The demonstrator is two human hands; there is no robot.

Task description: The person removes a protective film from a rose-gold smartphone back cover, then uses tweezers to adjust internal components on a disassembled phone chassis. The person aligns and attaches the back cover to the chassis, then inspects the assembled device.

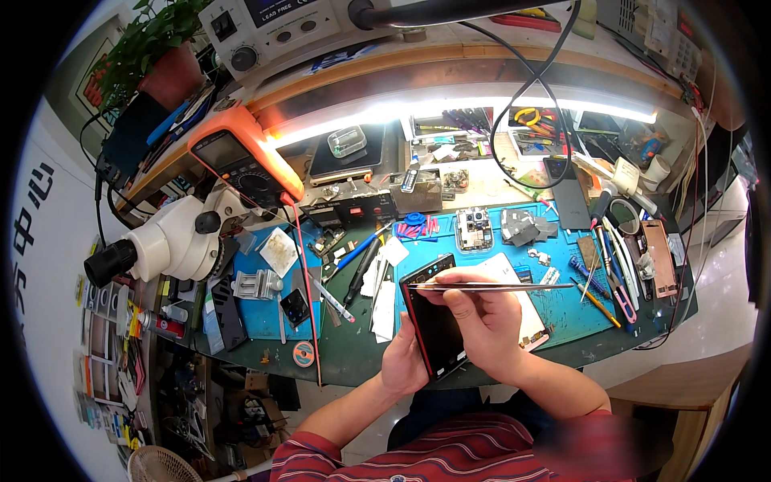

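Note:
My left hand (404,361) is closed round the lower left edge of a black tablet-like device (434,325) with a red rim. The device is tilted above the front of the bench. Between the thumb and fingers of my right hand (490,325) is a thin pair of metal tweezers (534,286), lying almost level across the device's upper part. One end reaches the device's upper left; whether it touches the surface I cannot tell. Behind my right hand lies a white flat panel (526,309) on the blue mat (562,325).
An opened phone (474,230) lies at the mat's far side. Left of it stand a white microscope (165,241) and an orange multimeter (245,157), whose red lead (309,305) hangs over the bench. Pliers, screwdrivers and a pink-handled cutter (625,305) crowd the right. A black cable (494,128) loops above.

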